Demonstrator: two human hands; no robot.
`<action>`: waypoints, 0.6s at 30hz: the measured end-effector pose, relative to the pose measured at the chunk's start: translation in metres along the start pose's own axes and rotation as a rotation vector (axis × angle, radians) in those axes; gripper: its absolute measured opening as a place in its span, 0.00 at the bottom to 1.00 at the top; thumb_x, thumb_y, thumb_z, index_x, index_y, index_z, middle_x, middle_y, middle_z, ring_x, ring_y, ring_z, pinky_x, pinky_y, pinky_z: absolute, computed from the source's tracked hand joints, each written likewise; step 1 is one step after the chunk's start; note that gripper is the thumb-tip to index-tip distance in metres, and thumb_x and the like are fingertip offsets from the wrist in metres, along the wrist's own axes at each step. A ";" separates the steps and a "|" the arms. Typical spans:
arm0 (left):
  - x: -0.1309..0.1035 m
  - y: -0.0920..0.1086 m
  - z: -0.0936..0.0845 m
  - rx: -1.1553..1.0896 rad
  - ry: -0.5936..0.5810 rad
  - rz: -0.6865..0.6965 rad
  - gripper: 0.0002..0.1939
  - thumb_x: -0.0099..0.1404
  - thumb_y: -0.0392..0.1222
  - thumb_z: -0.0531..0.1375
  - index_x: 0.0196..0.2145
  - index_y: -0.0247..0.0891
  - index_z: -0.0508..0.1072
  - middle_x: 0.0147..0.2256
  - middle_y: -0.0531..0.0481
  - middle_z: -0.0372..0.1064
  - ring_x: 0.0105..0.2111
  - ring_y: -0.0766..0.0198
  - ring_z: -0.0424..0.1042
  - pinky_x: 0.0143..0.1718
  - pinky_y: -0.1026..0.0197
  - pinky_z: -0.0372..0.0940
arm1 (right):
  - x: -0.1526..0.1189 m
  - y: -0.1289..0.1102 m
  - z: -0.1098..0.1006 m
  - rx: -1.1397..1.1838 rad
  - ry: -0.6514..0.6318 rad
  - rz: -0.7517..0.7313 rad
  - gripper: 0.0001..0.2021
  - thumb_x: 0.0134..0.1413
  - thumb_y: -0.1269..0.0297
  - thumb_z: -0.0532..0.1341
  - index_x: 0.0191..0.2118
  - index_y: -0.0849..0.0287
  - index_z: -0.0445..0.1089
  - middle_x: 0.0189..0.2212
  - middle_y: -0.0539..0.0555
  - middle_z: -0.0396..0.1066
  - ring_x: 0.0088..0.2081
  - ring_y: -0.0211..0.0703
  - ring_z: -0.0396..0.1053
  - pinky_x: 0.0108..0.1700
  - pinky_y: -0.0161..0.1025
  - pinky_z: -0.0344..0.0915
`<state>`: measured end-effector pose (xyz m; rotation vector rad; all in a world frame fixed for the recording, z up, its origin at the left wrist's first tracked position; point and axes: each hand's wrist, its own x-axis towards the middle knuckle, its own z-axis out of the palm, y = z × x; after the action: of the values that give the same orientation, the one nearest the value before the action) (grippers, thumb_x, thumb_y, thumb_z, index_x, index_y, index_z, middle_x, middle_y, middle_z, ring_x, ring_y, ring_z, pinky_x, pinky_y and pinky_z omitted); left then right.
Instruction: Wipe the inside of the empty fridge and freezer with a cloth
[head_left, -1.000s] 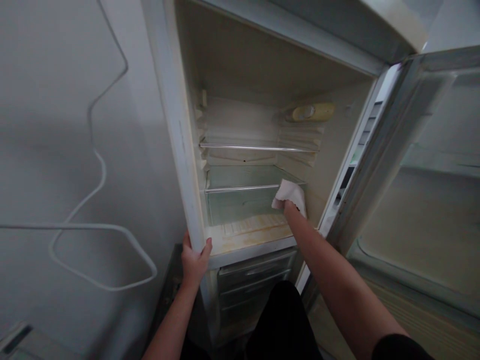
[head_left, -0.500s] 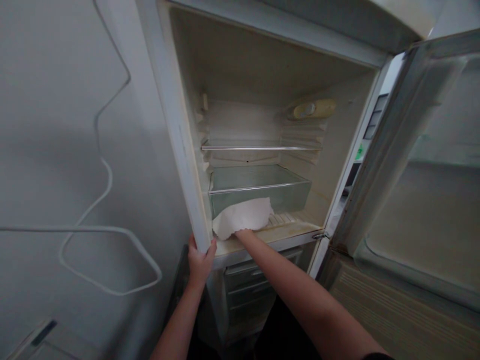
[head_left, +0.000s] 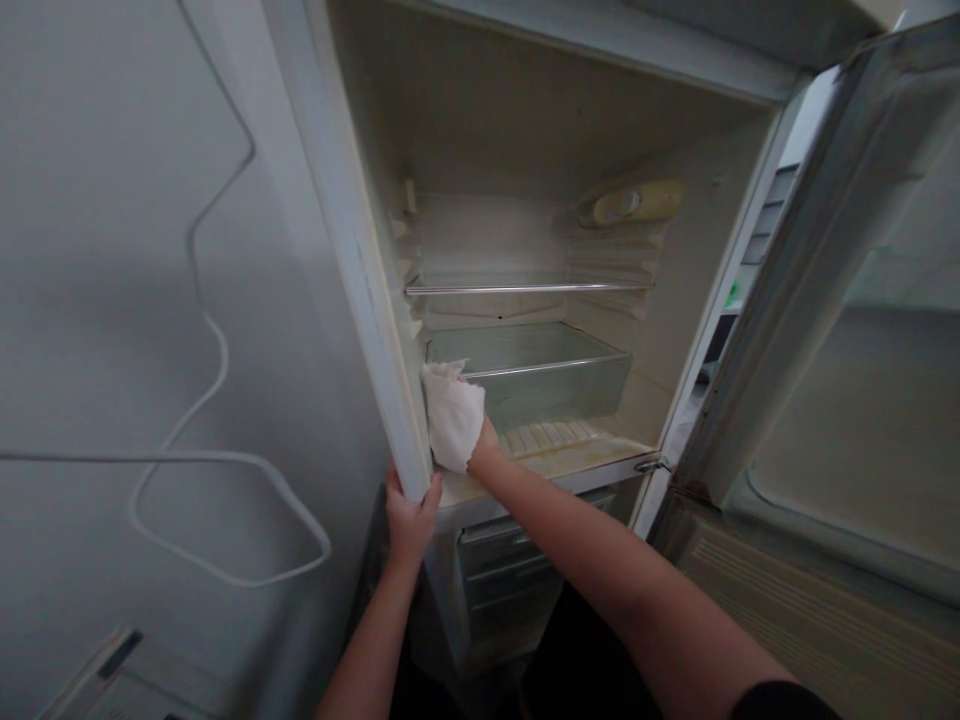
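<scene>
An open fridge compartment (head_left: 360,270) fills the middle of the head view. My right hand (head_left: 481,440) reaches inside at the lower left, holding a white cloth (head_left: 454,418) against the inner left wall. The cloth hides most of the fingers. My left hand (head_left: 412,510) grips the lower left edge of the fridge frame, thumb on the front and fingers round the outer side. Just right of the cloth is a clear drawer (head_left: 555,395) under a glass shelf, and a second glass shelf (head_left: 529,289) sits above it.
The fridge door (head_left: 847,400) stands open on the right, its hinge (head_left: 651,465) at the lower corner. Below are freezer drawers (head_left: 510,575). A yellowed lamp cover (head_left: 637,203) is on the inner right wall. A white cable (head_left: 217,370) hangs along the left wall.
My right hand has moved the cloth from the compartment floor left and up onto the left wall, where it is now more bunched. My left hand stays on the frame. The view has shifted slightly.
</scene>
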<state>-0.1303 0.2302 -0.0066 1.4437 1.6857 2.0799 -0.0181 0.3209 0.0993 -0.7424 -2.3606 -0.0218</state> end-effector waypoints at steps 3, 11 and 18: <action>0.001 0.000 0.000 0.007 -0.008 -0.002 0.36 0.57 0.60 0.66 0.55 0.37 0.66 0.49 0.36 0.74 0.51 0.45 0.76 0.55 0.44 0.70 | 0.003 0.006 -0.003 -0.131 -0.029 0.011 0.19 0.61 0.81 0.53 0.54 0.72 0.75 0.58 0.62 0.74 0.69 0.47 0.61 0.71 0.60 0.52; 0.001 0.003 0.000 0.019 -0.010 -0.004 0.32 0.55 0.57 0.66 0.52 0.38 0.66 0.45 0.39 0.74 0.44 0.47 0.76 0.50 0.46 0.72 | -0.033 0.024 -0.016 -0.372 -0.173 -0.209 0.32 0.71 0.70 0.48 0.77 0.69 0.45 0.77 0.61 0.37 0.78 0.51 0.31 0.78 0.52 0.34; 0.001 0.001 0.000 0.036 0.009 -0.002 0.32 0.55 0.58 0.66 0.51 0.38 0.66 0.45 0.40 0.73 0.44 0.48 0.76 0.50 0.47 0.72 | -0.046 0.025 -0.021 -0.358 -0.264 -0.277 0.31 0.72 0.70 0.46 0.76 0.68 0.47 0.77 0.61 0.39 0.77 0.49 0.38 0.77 0.51 0.38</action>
<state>-0.1304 0.2306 -0.0057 1.4439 1.7362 2.0681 0.0357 0.3143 0.0841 -0.6023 -2.7353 -0.5045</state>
